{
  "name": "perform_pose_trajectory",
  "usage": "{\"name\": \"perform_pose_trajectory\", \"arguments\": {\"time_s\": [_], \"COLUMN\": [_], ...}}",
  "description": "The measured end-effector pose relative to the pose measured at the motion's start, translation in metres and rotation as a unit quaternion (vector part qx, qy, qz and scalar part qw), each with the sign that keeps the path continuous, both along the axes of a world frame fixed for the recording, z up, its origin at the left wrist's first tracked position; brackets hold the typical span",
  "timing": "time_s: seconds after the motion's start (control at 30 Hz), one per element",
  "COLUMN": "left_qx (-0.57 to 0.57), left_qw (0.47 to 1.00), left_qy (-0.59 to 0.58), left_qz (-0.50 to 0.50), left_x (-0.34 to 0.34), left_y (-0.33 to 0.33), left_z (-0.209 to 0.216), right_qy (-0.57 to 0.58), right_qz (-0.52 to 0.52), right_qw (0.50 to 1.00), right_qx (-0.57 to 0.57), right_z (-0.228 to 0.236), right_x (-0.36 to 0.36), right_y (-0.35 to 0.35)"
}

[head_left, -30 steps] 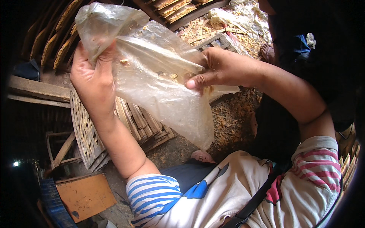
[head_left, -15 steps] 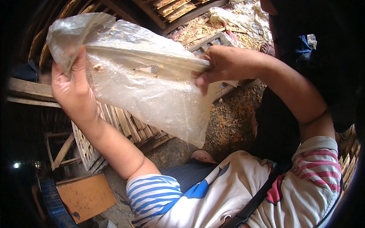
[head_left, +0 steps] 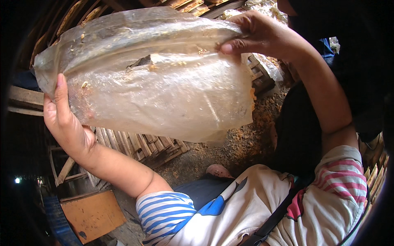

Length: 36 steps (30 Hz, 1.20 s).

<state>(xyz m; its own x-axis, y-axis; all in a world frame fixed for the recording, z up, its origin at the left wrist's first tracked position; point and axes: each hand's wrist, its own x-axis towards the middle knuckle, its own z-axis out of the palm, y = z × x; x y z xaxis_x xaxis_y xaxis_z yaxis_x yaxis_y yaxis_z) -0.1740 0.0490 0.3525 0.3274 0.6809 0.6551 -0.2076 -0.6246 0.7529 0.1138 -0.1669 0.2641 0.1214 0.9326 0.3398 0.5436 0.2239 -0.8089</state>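
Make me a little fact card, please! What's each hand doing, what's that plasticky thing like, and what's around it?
Left hand: holds the left end of the plastic sheet
Right hand: grips the sheet's upper right part, thumb in front
Sheet look: cloudy, see-through, wrinkled, with yellowish bits on it
Sheet damage: a dark gap, probably a tear, above its middle
Below the sheet: wooden slats and a crumb-strewn floor
Lower left: an orange-brown panel
Sleeves: blue-striped on the left, pink-striped on the right
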Motion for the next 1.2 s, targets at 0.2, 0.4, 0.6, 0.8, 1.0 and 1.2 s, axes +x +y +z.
{"name": "perform_pose_trajectory", "arguments": {"time_s": [0.2, 0.4, 0.6, 0.8, 1.0, 1.2], "left_qx": [0.102, 0.420, 0.125, 0.078, 0.070, 0.068], "left_qw": [0.988, 0.900, 0.924, 0.960, 0.982, 0.989], "left_qy": [0.044, 0.114, 0.259, 0.176, 0.119, 0.100], "left_qz": [0.110, 0.004, -0.254, -0.202, -0.127, -0.089], "left_x": [-0.014, 0.048, 0.059, 0.060, 0.054, 0.046], "left_y": [0.015, -0.058, -0.081, -0.086, -0.075, -0.070], "left_z": [0.007, -0.024, -0.018, -0.018, -0.011, -0.007], "right_qy": [0.146, 0.109, 0.170, 0.203, 0.178, -0.142], "right_qz": [-0.089, -0.078, 0.046, 0.035, 0.088, 0.282], "right_qw": [0.984, 0.991, 0.983, 0.978, 0.976, 0.918], "right_qx": [-0.043, -0.005, 0.045, -0.016, -0.091, -0.240], "right_z": [0.042, 0.029, 0.035, 0.037, 0.022, 0.023], "right_x": [-0.022, -0.049, -0.066, -0.074, -0.074, -0.052], "right_y": [-0.012, -0.008, -0.008, -0.011, -0.006, -0.009]}}
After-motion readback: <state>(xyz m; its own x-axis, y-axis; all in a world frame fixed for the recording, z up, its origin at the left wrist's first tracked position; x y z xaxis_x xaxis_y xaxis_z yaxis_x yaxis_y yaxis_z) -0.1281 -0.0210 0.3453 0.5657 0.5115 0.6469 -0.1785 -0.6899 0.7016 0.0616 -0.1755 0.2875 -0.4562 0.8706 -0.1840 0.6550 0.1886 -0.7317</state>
